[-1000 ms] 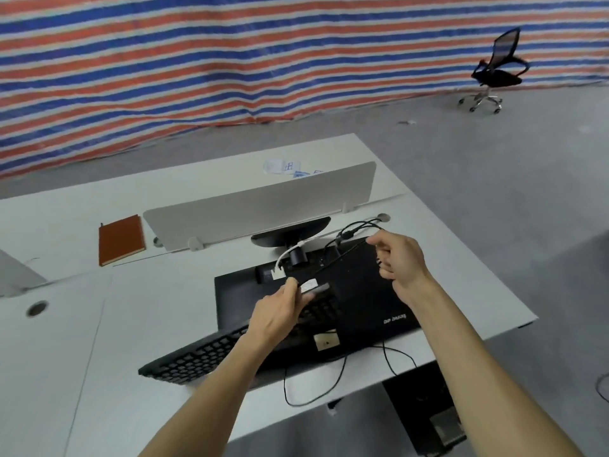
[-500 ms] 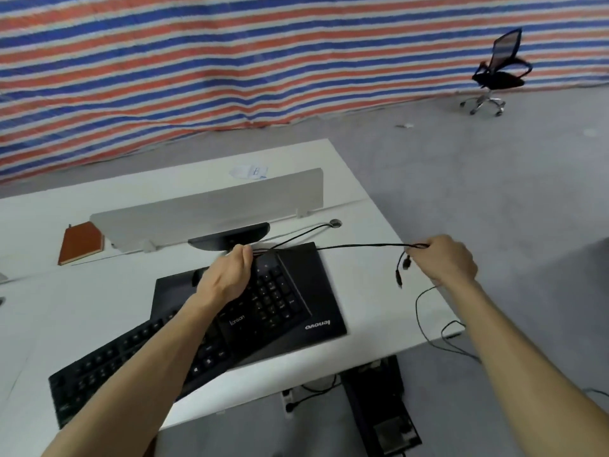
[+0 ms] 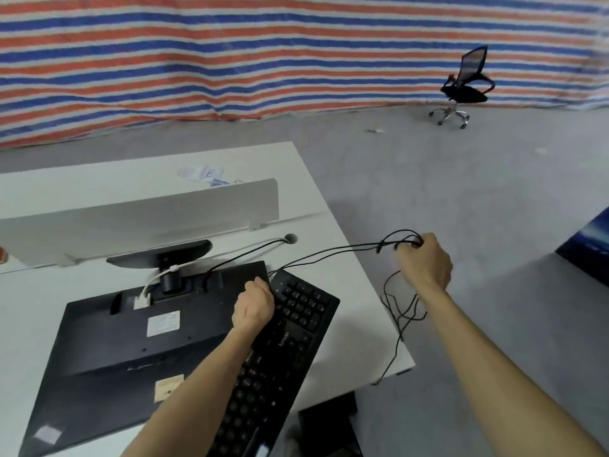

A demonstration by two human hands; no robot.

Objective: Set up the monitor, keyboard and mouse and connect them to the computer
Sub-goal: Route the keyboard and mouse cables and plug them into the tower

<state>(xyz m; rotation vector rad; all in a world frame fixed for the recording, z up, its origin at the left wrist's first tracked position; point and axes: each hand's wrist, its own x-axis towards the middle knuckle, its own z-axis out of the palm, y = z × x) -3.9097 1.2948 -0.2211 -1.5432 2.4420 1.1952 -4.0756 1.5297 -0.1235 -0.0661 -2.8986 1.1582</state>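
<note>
A black monitor [image 3: 125, 344] lies face down on the white desk [image 3: 359, 328], its oval stand [image 3: 158, 257] toward the divider and a white cable [image 3: 155, 280] plugged into its back. A black keyboard [image 3: 280, 354] lies tilted beside and partly over the monitor's right side. My left hand [image 3: 253, 306] grips the keyboard's far edge. My right hand [image 3: 423, 260] is out past the desk's right edge and holds a bunch of thin black cable [image 3: 329, 253], which runs taut back to the keyboard. Loose loops hang below that hand. No mouse is visible.
A grey divider panel [image 3: 141, 216] stands across the desk behind the monitor, with a cable hole [image 3: 290, 238] at its right end. A dark computer case [image 3: 329, 427] sits on the floor under the desk's near right corner. An office chair [image 3: 464, 85] stands far right.
My right hand has pulled the cable bundle farther right and up, past the desk edge. The keyboard has turned and now lies along the monitor's right side. My view shifted right.
</note>
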